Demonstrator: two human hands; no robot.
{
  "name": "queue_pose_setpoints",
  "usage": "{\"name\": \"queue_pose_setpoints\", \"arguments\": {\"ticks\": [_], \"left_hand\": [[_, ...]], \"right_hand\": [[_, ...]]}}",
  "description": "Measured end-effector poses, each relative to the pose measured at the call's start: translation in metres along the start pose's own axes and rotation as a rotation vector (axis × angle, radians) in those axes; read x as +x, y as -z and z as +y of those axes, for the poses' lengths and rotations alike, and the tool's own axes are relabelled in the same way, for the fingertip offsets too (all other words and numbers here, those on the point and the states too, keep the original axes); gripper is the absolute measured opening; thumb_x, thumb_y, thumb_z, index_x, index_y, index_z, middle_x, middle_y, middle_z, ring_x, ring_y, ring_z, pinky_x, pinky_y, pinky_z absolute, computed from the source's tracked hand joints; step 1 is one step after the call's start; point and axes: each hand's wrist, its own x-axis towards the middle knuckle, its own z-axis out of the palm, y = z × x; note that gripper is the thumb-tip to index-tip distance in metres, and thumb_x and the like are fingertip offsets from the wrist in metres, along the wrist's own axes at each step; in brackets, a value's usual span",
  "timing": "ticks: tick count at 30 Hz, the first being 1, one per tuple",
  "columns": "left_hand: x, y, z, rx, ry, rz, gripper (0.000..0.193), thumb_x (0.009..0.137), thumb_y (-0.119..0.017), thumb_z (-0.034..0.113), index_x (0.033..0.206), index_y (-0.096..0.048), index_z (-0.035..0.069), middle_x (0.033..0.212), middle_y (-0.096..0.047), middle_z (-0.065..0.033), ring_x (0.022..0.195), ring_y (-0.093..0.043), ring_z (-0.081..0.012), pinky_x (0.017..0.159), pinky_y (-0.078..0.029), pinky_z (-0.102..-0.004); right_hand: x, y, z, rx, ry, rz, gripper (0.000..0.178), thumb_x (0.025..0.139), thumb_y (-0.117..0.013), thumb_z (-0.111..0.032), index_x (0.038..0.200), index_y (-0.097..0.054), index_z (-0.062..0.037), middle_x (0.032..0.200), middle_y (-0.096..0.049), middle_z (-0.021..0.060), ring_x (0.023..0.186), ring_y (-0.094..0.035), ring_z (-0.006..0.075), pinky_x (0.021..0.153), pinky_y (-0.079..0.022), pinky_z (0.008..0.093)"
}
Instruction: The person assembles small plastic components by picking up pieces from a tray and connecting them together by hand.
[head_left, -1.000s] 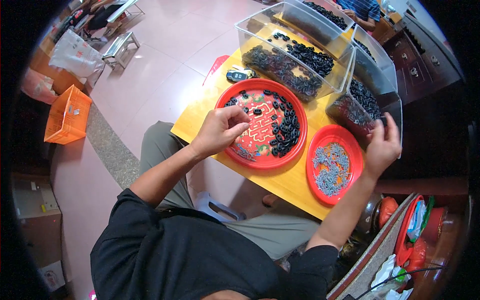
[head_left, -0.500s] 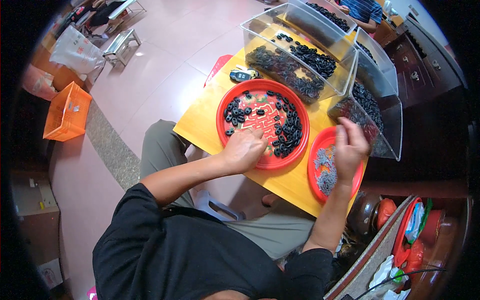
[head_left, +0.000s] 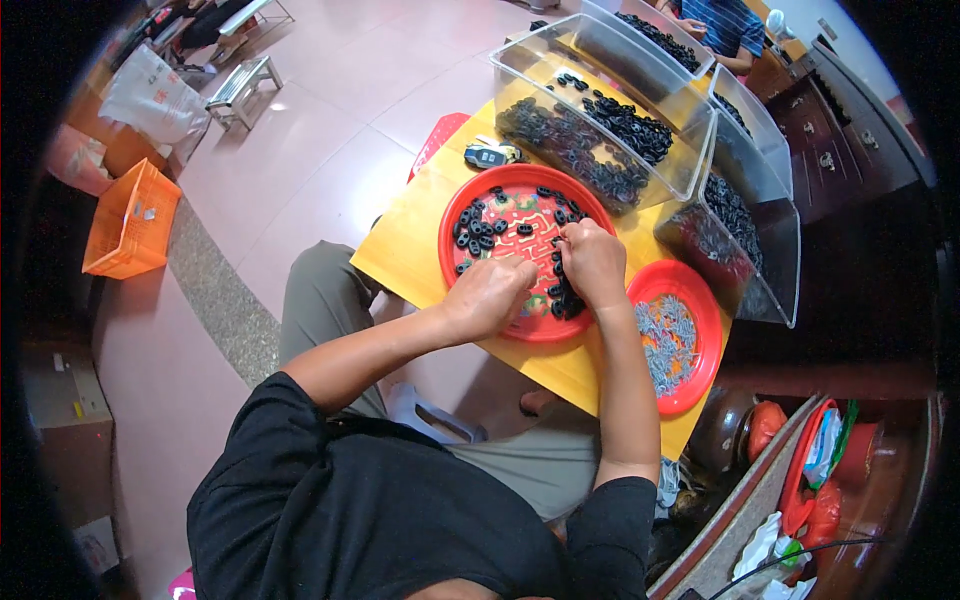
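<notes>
A large round red tray (head_left: 445,222) with a patterned bottom holds small black oval pieces (head_left: 486,228) with holes, in a loose group at its left and a denser one at its right. Over its near left part, my left hand (head_left: 490,298) is closed, fingers pinched together; what they hold is hidden. My right hand (head_left: 594,265) reaches over the tray's right side, thumb and fingers pinched at the black pieces there. I cannot make out what is in that pinch. Beside my right forearm, a smaller red tray (head_left: 712,345) contains many thin grey pieces (head_left: 668,340).
Clear plastic bins (head_left: 690,180) of black pieces stand along the yellow table's (head_left: 400,230) far and right sides. A key fob (head_left: 485,156) lies behind the large tray. Another person (head_left: 722,28) sits beyond the bins. An orange crate (head_left: 130,222) is on the floor at left.
My right hand has moved left from above the small tray to the right side of the large tray. My left hand has stayed almost in place, still closed.
</notes>
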Motion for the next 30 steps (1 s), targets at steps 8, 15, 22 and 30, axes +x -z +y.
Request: {"name": "queue_pose_setpoints", "arguments": {"ticks": [8,15,22,30], "left_hand": [[-0.004,0.004,-0.013,-0.272,0.024,0.083,0.004,0.073,-0.06,0.004,0.076,-0.06,0.002,0.073,-0.062,-0.0159,0.074,-0.063,-0.0343,0.065,-0.049,-0.044],[-0.003,0.006,-0.005,-0.146,0.0,0.005,0.007,0.072,-0.062,0.005,0.078,-0.06,0.002,0.075,-0.063,-0.0159,0.073,-0.063,-0.0344,0.064,-0.05,-0.0423],[0.002,0.008,-0.003,-0.379,0.147,-0.08,0.009,0.072,-0.06,0.004,0.08,-0.061,0.0,0.071,-0.062,-0.0172,0.068,-0.064,-0.0307,0.061,-0.049,-0.0381],[0.005,0.009,0.004,-0.371,0.172,-0.103,0.009,0.072,-0.059,0.002,0.079,-0.061,-0.002,0.066,-0.062,-0.0158,0.063,-0.065,-0.0236,0.058,-0.05,-0.0336]], "right_hand": [[0.017,-0.002,0.004,0.148,-0.12,-0.161,0.014,0.074,-0.065,-0.018,0.074,-0.061,-0.0047,0.079,-0.062,0.0145,0.078,-0.063,0.0321,0.07,-0.05,0.0433],[-0.001,0.01,-0.006,0.356,-0.039,0.055,0.011,0.069,-0.066,-0.005,0.073,-0.057,-0.0004,0.071,-0.063,0.0121,0.065,-0.063,0.0213,0.059,-0.048,0.0328],[-0.051,0.038,-0.024,0.939,-0.38,0.207,0.007,0.077,-0.063,0.006,0.081,-0.06,0.0003,0.071,-0.06,-0.0008,0.061,-0.055,0.004,0.056,-0.044,0.0177],[-0.06,0.036,-0.023,0.98,-0.295,0.278,0.007,0.075,-0.062,0.005,0.081,-0.058,0.002,0.075,-0.056,0.0069,0.063,-0.055,0.0108,0.057,-0.045,0.0238]]}}
